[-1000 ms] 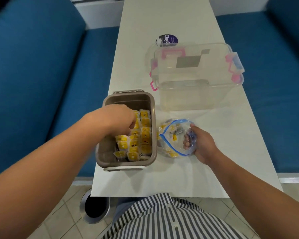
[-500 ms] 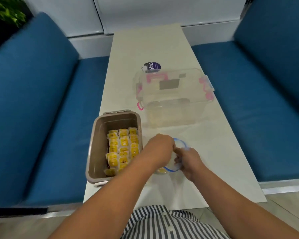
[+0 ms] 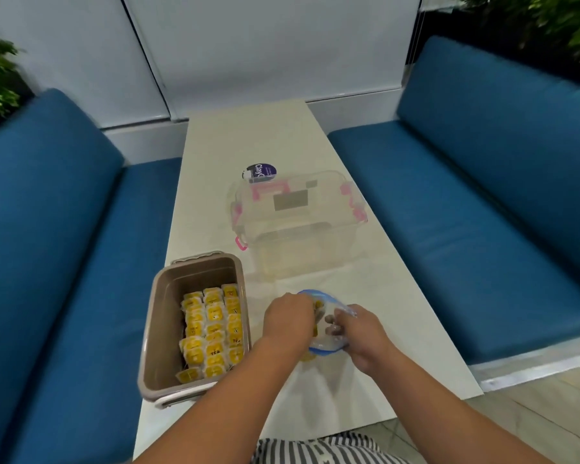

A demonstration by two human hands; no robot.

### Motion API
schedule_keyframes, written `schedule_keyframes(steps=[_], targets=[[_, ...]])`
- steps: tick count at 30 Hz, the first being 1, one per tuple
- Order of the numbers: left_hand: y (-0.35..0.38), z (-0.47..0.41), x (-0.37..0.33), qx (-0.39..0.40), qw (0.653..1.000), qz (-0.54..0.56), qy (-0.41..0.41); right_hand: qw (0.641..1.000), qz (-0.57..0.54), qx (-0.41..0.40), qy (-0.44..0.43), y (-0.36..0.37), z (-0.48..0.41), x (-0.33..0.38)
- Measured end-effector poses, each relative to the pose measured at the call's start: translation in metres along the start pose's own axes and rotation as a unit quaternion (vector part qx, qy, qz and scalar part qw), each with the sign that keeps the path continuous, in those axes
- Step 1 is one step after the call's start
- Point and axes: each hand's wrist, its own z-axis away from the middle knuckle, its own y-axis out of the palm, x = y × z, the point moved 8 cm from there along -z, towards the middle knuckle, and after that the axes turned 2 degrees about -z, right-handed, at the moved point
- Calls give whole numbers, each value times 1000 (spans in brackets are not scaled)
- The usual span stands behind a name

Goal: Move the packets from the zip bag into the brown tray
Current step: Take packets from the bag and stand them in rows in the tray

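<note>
The brown tray (image 3: 161, 333) stands at the table's near left with several yellow packets (image 3: 211, 333) in rows along its right side. Just to its right lies the clear zip bag (image 3: 325, 346) with a blue rim, its mouth open and a few yellow packets showing inside. My left hand (image 3: 287, 321) reaches into the bag's mouth; its fingertips are hidden, so what they hold cannot be made out. My right hand (image 3: 355, 333) grips the bag's right edge and holds it open.
A clear storage box (image 3: 298, 226) with pink latches stands behind the bag. A round purple-labelled lid (image 3: 260, 172) lies beyond it. Blue sofa cushions (image 3: 482, 236) flank the narrow white table (image 3: 416, 329). Floor begins at the table's near edge.
My left hand left the brown tray and went right into the zip bag. The view has tilted up, showing more of the table and wall. My right hand stays on the bag.
</note>
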Motion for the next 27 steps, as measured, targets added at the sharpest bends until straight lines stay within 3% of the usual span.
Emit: schedule_keyframes(steps=[11, 16, 27], targets=[[0, -4, 4, -44, 984, 174, -16, 996, -78, 26, 19, 3, -7, -1], [6, 3, 3, -48, 982, 184, -22, 994, -93, 48, 21, 11, -10, -4], [7, 6, 7, -48, 951, 304, -32, 990, -135, 13, 41, 5, -25, -22]])
